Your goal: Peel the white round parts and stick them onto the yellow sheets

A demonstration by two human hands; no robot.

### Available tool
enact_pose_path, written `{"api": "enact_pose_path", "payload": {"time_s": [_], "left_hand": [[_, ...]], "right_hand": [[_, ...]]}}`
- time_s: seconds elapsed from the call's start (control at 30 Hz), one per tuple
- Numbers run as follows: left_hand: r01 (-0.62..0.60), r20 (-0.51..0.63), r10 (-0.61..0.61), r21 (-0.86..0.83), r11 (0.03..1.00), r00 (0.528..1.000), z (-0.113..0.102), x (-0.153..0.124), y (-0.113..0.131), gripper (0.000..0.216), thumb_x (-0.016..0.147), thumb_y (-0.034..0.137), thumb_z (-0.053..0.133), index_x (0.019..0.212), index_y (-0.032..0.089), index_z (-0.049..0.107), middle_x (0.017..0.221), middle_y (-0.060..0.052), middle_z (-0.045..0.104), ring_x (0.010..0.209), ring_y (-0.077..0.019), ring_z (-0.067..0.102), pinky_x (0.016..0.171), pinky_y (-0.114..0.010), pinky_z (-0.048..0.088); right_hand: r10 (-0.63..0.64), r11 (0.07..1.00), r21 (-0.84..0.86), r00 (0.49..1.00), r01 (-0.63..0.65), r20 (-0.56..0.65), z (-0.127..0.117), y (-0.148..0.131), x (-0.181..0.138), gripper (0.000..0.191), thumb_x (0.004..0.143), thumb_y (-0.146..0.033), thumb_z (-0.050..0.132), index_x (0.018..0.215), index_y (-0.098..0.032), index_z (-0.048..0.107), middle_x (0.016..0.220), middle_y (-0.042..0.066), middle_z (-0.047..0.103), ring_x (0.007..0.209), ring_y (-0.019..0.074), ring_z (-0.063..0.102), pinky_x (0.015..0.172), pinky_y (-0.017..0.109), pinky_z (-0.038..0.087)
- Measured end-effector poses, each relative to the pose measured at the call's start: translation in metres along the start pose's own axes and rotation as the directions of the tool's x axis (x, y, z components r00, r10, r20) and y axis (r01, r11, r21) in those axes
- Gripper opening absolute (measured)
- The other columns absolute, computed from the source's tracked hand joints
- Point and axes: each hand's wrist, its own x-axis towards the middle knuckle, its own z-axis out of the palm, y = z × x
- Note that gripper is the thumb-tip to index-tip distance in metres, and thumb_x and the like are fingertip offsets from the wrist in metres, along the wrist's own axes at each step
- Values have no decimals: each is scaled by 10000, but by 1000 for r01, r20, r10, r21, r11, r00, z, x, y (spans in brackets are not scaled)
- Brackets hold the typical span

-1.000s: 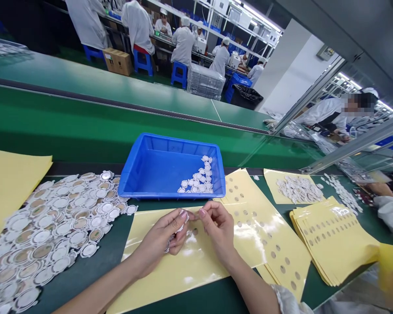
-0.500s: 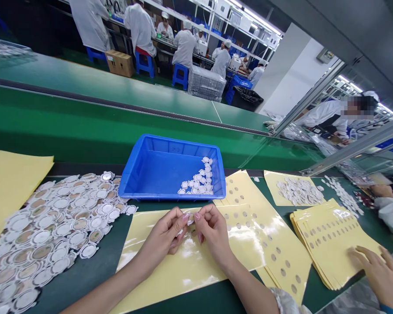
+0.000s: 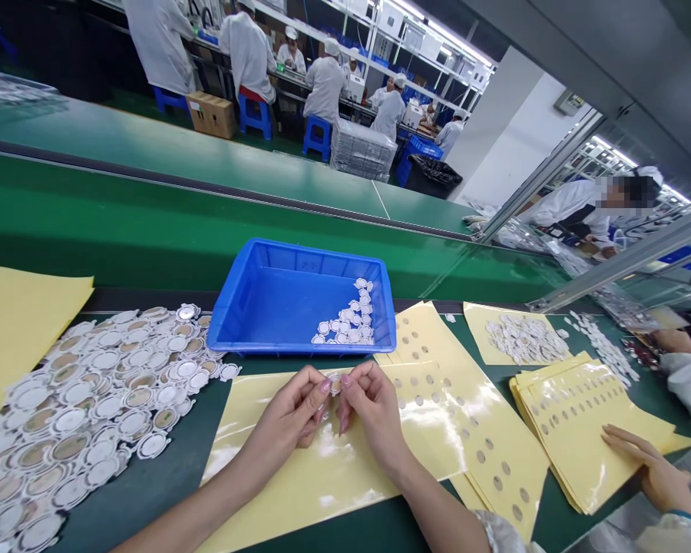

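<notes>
My left hand (image 3: 288, 422) and my right hand (image 3: 371, 411) meet fingertip to fingertip above a glossy yellow backing sheet (image 3: 322, 468). Both pinch one small round white piece (image 3: 335, 382) between them. The left hand seems to hold more such pieces under its curled fingers. Just beyond the hands stands a blue plastic tray (image 3: 276, 307) with several small white rings in its right corner (image 3: 348, 319).
A large heap of round silver-rimmed discs (image 3: 86, 407) lies at the left. Yellow sheets with rows of dots (image 3: 477, 438) lie at the right, and a stack (image 3: 587, 430) under another person's hand (image 3: 645, 468). Green conveyor belt (image 3: 150, 223) runs behind.
My hands have drawn closer together around the small piece. The other person's hand at the right has come in and settled flat on the stack of yellow sheets.
</notes>
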Motion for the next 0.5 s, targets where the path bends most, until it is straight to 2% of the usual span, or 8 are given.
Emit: {"api": "enact_pose_path", "payload": {"time_s": [0.17, 0.5], "left_hand": [[-8, 11, 8, -21, 1000, 1000, -3, 2, -5, 445, 818, 617, 629, 764, 206, 466, 572, 79, 395, 435, -44, 213, 428, -197, 151], [-24, 42, 27, -66, 998, 999, -5, 4, -12, 470, 822, 633, 612, 738, 207, 433, 535, 95, 389, 409, -37, 187, 394, -164, 153]], "right_hand": [[13, 1000, -5, 1000, -13, 8, 0, 0, 1, 413, 803, -538, 695, 744, -195, 473, 441, -68, 541, 342, 80, 460, 363, 184, 397], [11, 1000, 5, 999, -11, 34, 0, 4, 1, 430, 807, -547, 689, 746, -191, 455, 441, -64, 569, 333, 78, 490, 359, 177, 436]]}}
